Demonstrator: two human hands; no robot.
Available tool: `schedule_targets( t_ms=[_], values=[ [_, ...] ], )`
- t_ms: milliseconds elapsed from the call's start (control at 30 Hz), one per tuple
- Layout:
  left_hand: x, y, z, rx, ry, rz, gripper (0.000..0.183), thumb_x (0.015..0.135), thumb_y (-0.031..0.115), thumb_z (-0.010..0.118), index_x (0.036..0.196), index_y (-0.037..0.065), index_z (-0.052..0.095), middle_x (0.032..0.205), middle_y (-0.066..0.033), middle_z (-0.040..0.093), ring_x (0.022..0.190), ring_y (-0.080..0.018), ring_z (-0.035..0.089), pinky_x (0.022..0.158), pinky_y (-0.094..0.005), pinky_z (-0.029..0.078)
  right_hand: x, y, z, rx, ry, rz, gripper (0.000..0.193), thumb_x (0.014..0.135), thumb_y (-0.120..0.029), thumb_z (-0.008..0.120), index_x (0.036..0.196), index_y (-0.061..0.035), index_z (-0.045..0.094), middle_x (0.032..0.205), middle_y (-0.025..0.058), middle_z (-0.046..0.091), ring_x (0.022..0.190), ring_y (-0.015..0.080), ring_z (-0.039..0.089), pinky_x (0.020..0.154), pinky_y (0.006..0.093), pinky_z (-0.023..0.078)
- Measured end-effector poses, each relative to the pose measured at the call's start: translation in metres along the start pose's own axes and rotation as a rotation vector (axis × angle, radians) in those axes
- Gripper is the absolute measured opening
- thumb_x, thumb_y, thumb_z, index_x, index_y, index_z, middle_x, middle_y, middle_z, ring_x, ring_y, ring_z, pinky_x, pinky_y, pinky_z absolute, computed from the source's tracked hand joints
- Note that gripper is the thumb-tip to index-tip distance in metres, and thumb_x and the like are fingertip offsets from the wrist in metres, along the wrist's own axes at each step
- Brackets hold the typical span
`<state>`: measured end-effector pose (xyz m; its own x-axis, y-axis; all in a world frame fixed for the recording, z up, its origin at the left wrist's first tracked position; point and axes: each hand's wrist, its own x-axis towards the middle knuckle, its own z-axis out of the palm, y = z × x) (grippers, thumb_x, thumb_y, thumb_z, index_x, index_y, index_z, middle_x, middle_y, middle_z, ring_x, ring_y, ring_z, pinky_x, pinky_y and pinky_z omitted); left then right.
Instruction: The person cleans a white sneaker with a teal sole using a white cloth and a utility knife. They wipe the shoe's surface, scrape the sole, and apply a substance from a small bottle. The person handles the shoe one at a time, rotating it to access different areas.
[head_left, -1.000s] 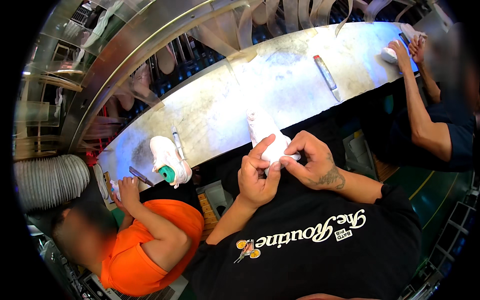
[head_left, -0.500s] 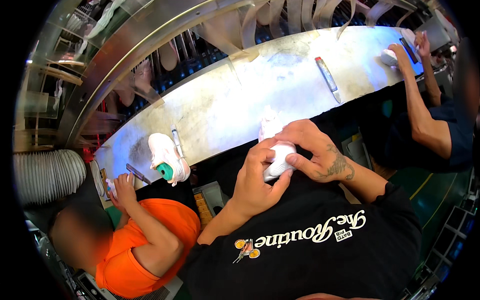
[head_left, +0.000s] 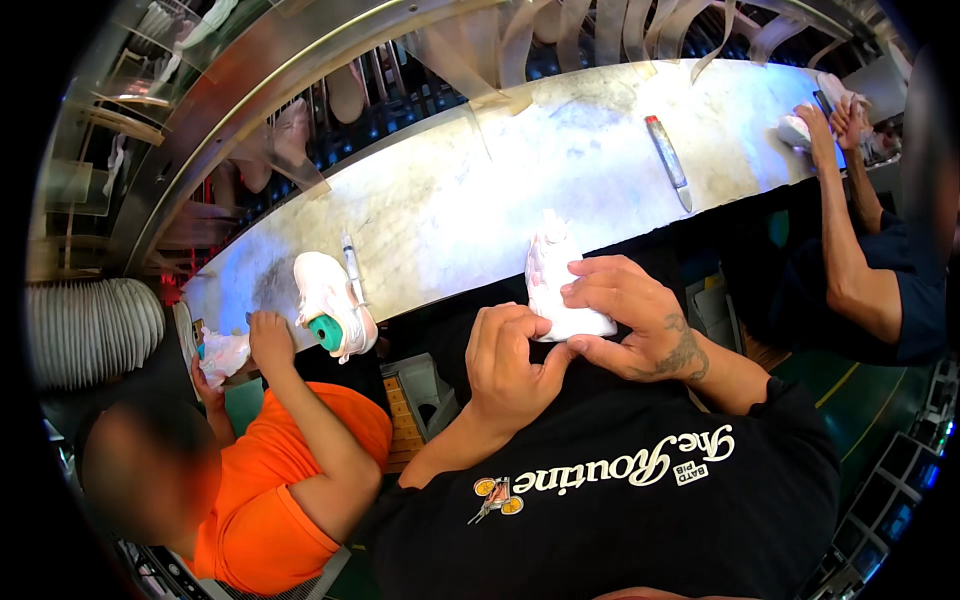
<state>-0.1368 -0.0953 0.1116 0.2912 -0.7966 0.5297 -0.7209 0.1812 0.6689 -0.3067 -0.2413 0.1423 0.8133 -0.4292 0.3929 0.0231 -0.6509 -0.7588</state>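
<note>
In front of my chest is a white shoe (head_left: 555, 275), its far end pointing across the bench edge. My right hand (head_left: 640, 325) grips its right side, fingers on top and thumb at the near end. My left hand (head_left: 508, 365) has curled fingers and thumb pressed against the shoe's near left corner. The palms hide part of the near end. To the left on the bench lies another white shoe (head_left: 320, 280) with a green plug-like piece (head_left: 325, 333) in its opening. Beside that shoe is a slim pale tool (head_left: 351, 262).
A knife-like tool with a red end (head_left: 668, 165) lies on the pale curved bench (head_left: 420, 220). An orange-shirted person (head_left: 290, 490) at left handles a whitish shoe (head_left: 226, 355). At far right another person's hands hold a white shoe (head_left: 797, 132). Clear strips (head_left: 570, 35) hang behind the bench.
The shoe in my hands has turned, so its ribbed near end no longer shows and more of its length is visible. My hands have moved apart slightly. The left person's hands have separated.
</note>
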Motion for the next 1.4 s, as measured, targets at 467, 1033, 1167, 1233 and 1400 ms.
schedule_targets(
  t_ms=[467,1033,1167,1233,1400],
  values=[
    [0.001,0.002,-0.004,-0.228,-0.05,-0.129,0.05,0.077,0.019,0.103,0.101,0.003,0.062,0.092,-0.0118,0.066,0.075,-0.024,0.064,0.065,-0.033,0.052,-0.005,0.012,-0.008,0.065,0.004,-0.009,0.04,0.087,-0.017,0.089,0.121,0.0006,0.076,0.12,0.016,0.078,0.128,0.0415,0.07,0.109,0.0515,0.055],
    [-0.004,-0.026,0.022,-0.249,0.009,-0.089,0.05,0.077,0.018,0.103,0.104,0.004,0.063,0.099,-0.0129,0.066,0.085,-0.0276,0.066,0.075,-0.0355,0.054,-0.006,0.012,-0.009,0.026,0.026,0.038,0.046,0.082,-0.014,0.09,0.123,0.0001,0.075,0.122,0.0172,0.077,0.128,0.0414,0.07,0.107,0.0492,0.056],
    [-0.011,-0.025,0.022,-0.321,-0.061,-0.116,0.049,0.079,0.02,0.102,0.101,0.004,0.062,0.096,-0.0119,0.065,0.081,-0.025,0.065,0.07,-0.0338,0.053,-0.005,0.013,-0.011,0.055,0.044,0.067,0.042,0.083,-0.009,0.086,0.122,0.0008,0.076,0.123,0.0181,0.077,0.127,0.042,0.071,0.108,0.0494,0.056],
    [-0.01,-0.016,0.015,-0.32,-0.084,-0.151,0.048,0.079,0.02,0.102,0.099,0.005,0.062,0.094,-0.0113,0.065,0.078,-0.0233,0.064,0.067,-0.0329,0.052,-0.006,0.015,-0.012,0.071,0.049,0.077,0.041,0.083,-0.008,0.085,0.122,0.001,0.076,0.123,0.0183,0.077,0.127,0.0423,0.071,0.108,0.0496,0.056],
    [-0.006,-0.019,0.02,-0.329,-0.03,-0.141,0.046,0.078,0.017,0.102,0.096,0.004,0.063,0.092,-0.0108,0.065,0.075,-0.0219,0.063,0.065,-0.0325,0.052,-0.008,0.017,-0.011,0.095,0.044,0.065,0.04,0.084,-0.008,0.083,0.122,0.0011,0.076,0.124,0.0182,0.078,0.128,0.0429,0.071,0.108,0.0502,0.056]
  ],
)
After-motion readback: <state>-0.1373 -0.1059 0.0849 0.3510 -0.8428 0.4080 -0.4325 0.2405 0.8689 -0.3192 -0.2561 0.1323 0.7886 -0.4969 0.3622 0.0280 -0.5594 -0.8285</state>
